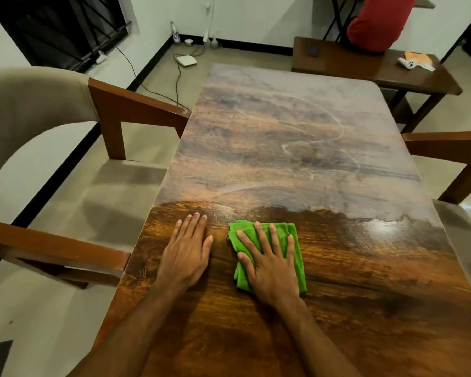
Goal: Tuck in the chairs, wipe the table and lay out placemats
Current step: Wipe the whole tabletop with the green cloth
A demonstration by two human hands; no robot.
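A long wooden table (297,148) runs away from me; its far part looks dusty and pale, its near part dark and glossy. A folded green cloth (291,235) lies on the near part, and my right hand (269,263) presses flat on top of it with fingers spread. My left hand (186,250) rests flat on the bare wood just left of the cloth, holding nothing. A beige cushioned chair with wooden arms (65,164) stands at the table's left side, its arm ends touching the edge. Another such chair (457,170) is at the right edge.
A dark wooden bench (365,63) stands beyond the table's far end, with an orange-and-white cloth (416,59) on it and a person in a red top (375,20) sitting there. Cables and a white box (186,60) lie on the floor at the far left.
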